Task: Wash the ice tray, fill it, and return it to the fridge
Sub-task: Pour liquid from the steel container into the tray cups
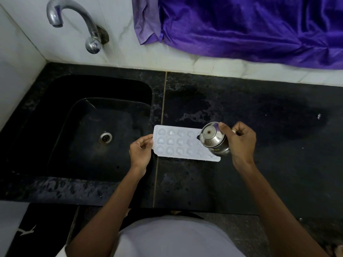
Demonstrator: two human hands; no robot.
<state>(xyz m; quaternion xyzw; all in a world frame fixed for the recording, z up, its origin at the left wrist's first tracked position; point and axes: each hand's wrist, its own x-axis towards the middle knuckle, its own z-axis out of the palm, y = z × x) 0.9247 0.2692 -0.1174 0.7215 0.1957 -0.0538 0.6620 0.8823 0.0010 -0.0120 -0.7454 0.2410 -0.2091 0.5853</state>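
White plastic heart-cell ice tray (pixel 178 143) lies flat on black stone table (pixel 241 182) by the sink (pixel 92 127), left hand (pixel 141 151) pinching its short left end, right hand (pixel 239 143) wrapped round a tilted steel jug (pixel 213 139) over its right end; likely light, bendy, sloshy when full, so carry level by both ends.

The dark, wet worktop (pixel 259 173) holds a sink (pixel 61 127) at its left end. A white ice tray (pixel 178 143) lies flat beside the sink's right rim.

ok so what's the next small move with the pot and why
Probably ease the steel pot leftward along the ice tray: the right hand holds it tipped over the tray's right end only, while the left hand holds the left edge.
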